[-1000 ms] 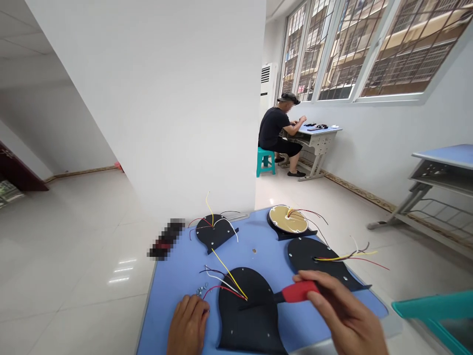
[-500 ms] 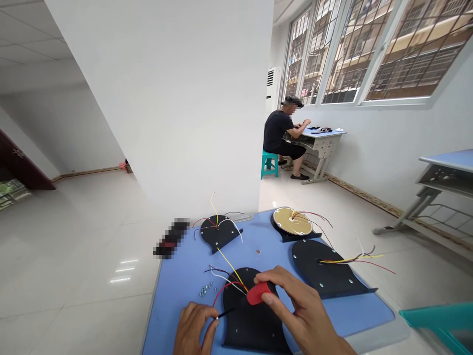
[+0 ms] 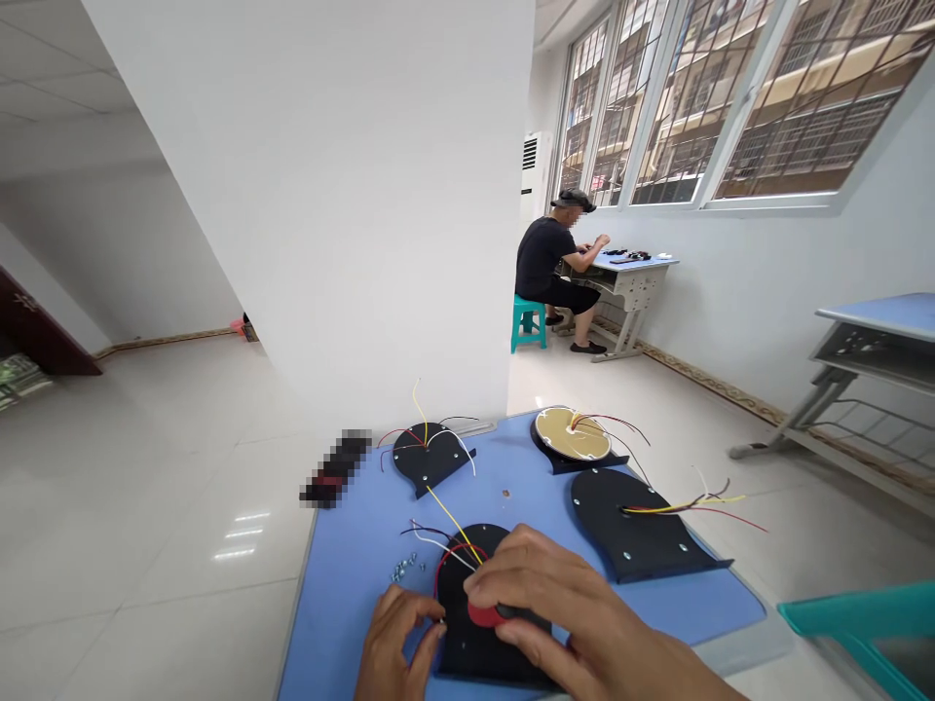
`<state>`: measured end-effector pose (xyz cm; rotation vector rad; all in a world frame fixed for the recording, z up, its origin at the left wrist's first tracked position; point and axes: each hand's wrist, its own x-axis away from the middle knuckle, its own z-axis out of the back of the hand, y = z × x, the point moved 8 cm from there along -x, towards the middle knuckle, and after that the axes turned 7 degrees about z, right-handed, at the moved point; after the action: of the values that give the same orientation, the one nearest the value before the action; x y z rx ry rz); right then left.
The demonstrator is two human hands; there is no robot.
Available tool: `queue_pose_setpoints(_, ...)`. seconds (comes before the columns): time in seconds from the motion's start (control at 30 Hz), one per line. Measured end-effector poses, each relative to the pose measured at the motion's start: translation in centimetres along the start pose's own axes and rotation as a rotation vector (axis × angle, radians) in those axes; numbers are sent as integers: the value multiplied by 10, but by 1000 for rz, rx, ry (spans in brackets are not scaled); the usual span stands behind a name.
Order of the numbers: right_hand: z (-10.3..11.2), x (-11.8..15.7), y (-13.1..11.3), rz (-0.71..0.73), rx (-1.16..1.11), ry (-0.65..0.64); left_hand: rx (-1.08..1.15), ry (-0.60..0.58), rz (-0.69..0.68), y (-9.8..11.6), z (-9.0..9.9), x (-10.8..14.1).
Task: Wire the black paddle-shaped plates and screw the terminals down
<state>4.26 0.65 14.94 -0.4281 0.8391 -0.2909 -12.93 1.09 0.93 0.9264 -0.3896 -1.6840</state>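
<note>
My right hand [image 3: 562,604] is wrapped round a red and black screwdriver handle [image 3: 485,613], held over the nearest black plate [image 3: 474,654]. Thumb and fingertip of my left hand [image 3: 405,638] come close together at the left edge of that plate; anything between them is too small to make out. Yellow, white, red and dark wires [image 3: 460,531] rise from the plate's middle, partly behind my right hand. Small silver screws [image 3: 403,568] lie loose on the blue table [image 3: 351,565], left of the plate.
Another black plate with wires [image 3: 430,456] lies farther back, a third [image 3: 643,526] at the right, and a gold-faced disc [image 3: 574,433] behind it. A blurred dark object [image 3: 336,469] sits at the left edge. A person [image 3: 547,258] sits at a far desk; a teal stool [image 3: 869,613] stands right.
My right hand has shifted slightly left with the screwdriver, whose handle is now more covered. My left hand has moved a little right, and the dark shaft by its fingertips no longer shows.
</note>
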Motion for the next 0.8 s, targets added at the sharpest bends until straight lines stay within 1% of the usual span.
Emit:
queue_pose_setpoints(0.07, -2, -5, 0, 4, 8, 0, 77, -14, 35, -1, -6, -4)
queue_pose_setpoints(0.13, -6, -10, 3, -23, 9, -18, 128, -68, 53, -1, -15, -7)
queue_pose_setpoints(0.23, -16, -18, 8, -82, 31, -101, 175, -140, 94, -3, -27, -10)
queue_pose_setpoints(0.33, -23, -25, 10, -106, 58, -164, 208, -181, 172, -8, -32, -12)
queue_pose_setpoints(0.47, -29, -35, 12, -70, 91, -166, 243, -293, 301, -15, -36, -13)
queue_pose_setpoints(0.53, -33, -38, 14, -51, 117, -169, 254, -335, 332, -18, -36, -13)
queue_pose_setpoints(0.63, -39, -41, 19, -39, 161, -182, 232, -351, 344, -23, -37, -11)
queue_pose_setpoints(0.8, -44, -42, 20, 15, 204, -185, 206, -328, 394, -25, -35, -10)
